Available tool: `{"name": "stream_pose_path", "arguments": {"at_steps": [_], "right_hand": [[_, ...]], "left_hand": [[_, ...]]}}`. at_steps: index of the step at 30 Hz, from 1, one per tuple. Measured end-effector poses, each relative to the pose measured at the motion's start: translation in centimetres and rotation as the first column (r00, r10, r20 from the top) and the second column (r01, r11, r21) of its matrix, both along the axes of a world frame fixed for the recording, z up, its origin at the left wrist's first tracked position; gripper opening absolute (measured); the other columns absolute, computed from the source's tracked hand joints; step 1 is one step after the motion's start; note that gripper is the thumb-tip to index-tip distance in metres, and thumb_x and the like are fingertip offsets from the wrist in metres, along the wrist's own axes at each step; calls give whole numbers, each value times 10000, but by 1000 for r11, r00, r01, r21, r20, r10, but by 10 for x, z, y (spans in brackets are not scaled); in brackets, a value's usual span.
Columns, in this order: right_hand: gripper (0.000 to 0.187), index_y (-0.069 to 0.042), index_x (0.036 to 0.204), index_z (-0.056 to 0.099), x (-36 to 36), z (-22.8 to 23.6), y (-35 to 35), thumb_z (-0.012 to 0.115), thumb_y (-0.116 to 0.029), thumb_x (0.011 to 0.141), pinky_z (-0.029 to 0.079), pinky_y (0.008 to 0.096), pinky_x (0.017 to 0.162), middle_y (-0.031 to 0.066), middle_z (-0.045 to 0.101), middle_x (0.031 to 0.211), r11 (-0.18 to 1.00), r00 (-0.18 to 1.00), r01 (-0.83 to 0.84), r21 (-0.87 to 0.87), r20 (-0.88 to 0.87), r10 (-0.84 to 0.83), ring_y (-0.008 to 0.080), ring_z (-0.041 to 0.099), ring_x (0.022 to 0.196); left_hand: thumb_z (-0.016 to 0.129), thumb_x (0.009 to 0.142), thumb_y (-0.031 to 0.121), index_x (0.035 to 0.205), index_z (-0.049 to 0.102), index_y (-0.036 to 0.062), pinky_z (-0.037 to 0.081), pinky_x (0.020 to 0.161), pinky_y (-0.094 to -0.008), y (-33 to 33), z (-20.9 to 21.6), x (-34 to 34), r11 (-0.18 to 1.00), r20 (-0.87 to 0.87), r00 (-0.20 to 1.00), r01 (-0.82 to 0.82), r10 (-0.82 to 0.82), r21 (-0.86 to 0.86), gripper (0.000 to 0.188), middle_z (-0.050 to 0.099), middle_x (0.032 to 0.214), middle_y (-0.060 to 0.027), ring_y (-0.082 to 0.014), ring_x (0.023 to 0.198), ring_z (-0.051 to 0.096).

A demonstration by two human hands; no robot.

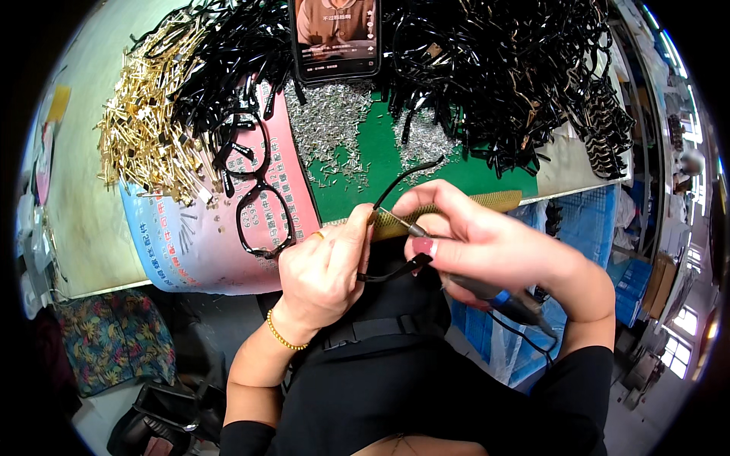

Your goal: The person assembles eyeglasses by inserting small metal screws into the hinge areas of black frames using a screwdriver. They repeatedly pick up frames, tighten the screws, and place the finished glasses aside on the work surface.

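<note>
My left hand (323, 262) is closed, pinching black eyeglasses near the table's front edge. One thin black arm of the eyeglasses (407, 176) sticks up and to the right past my fingertips; another dark piece runs below, toward my right thumb. In my right hand (487, 247) is a corded electric screwdriver (517, 308), dark with a blue band. Its metal shaft (413, 228) points up-left at the spot my left fingers pinch. The exact contact at the tip is hidden by the fingers. A black eyeglass frame (287, 216) lies left of my left hand.
Silver screws (327, 125) lie heaped on a green mat (372, 159). Black temple arms (494, 83) pile up at the back right, gold metal pieces (156, 106) at the left. A phone (337, 74) stands at the back. Blue crates (585, 228) are right of the table.
</note>
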State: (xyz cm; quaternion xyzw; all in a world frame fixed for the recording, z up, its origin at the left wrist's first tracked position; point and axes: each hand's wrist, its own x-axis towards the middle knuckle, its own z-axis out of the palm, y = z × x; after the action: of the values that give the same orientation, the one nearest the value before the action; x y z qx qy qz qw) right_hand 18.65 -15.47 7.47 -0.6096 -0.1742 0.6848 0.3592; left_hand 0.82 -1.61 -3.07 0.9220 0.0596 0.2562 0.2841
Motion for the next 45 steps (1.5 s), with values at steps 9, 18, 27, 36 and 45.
{"name": "stream_pose_path", "arguments": {"at_steps": [9,18,27,36,45], "right_hand": [[503,-203,1360,600,-23,-23,4,622,-64,878,547,377,563,136,522,950,867,51,-483,-124,984,169,271,668,774],[550,-221,1389,586,-25,-29,15,613,-52,866,556,385,531,146,524,948,866,29,-466,-182,975,221,271,671,736],[674,-279,1481,507,-26,-30,19,620,-51,857,556,378,508,168,537,978,853,-39,-468,-232,969,242,255,666,651],[696,-290,1515,492,-25,-22,14,639,-68,872,555,372,549,116,545,935,847,163,-529,-44,975,152,265,650,642],[608,-210,1414,579,-26,-26,43,660,-82,825,558,378,562,161,578,998,711,99,-700,-70,976,194,283,702,755]], "left_hand": [[524,994,-57,1157,630,-34,501,734,-325,51,15,-20,946,88,947,-317,310,76,196,685,925,-124,-234,815,603],[519,1019,86,1121,647,14,491,981,-450,21,5,-53,957,28,980,-187,198,-220,178,722,959,-81,-228,880,637],[513,1094,178,1273,613,-46,588,636,-246,73,24,-19,518,70,816,-296,574,-803,304,657,974,-97,-115,724,667],[540,1052,29,1198,632,-28,581,651,-224,70,20,-9,533,-180,946,-303,271,-790,182,716,1019,-72,-103,783,709],[530,1051,33,1177,624,1,584,617,-212,73,25,-10,492,-256,962,-271,99,-828,160,745,990,-58,-57,735,670]]}}
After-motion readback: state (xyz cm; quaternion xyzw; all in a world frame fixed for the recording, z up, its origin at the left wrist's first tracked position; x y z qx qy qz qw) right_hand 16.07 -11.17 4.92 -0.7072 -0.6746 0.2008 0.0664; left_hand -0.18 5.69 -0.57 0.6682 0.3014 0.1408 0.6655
